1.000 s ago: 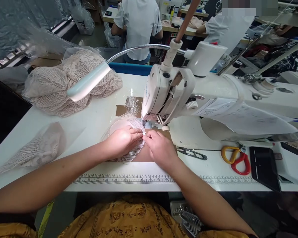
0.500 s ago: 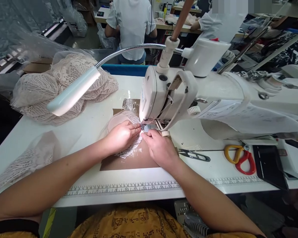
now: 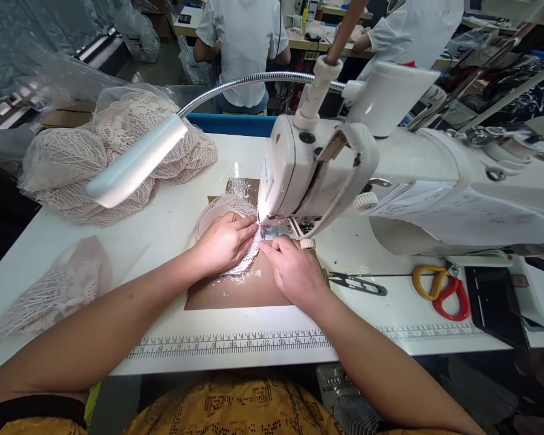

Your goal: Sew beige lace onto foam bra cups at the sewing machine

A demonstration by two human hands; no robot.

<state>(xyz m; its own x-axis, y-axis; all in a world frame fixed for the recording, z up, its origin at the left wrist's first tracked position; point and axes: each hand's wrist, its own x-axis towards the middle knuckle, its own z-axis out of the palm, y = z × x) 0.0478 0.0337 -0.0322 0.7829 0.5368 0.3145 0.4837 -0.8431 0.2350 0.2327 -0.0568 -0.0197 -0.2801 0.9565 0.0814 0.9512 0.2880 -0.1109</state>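
Note:
Pale pink lace fabric (image 3: 247, 261) with a smooth rounded cup-like part lies at the needle end of a white sewing machine (image 3: 283, 172). My left hand (image 3: 224, 241) is closed on the lace, its fingertips close beside the presser foot (image 3: 263, 231). On the other side, my right hand (image 3: 294, 269) has thumb and forefinger pinched at the lace's right edge, just in front of the foot. Beneath the work is a brown taped sheet (image 3: 236, 296). The fingers hide part of the lace, and the needle tip is hard to make out.
A lace pile (image 3: 72, 175) sits at the back left under a lamp (image 3: 138, 160); another lace piece (image 3: 68, 284) lies by my left forearm. Thread snips (image 3: 358, 284), scissors (image 3: 451, 299) and a black tray-like object (image 3: 492, 305) lie right. A ruler strip (image 3: 231, 345) runs along the front edge.
The lace's front edge has drawn back toward the needle, and my left hand has shifted slightly with it. My right hand stays nearly in place. The view has shifted a little.

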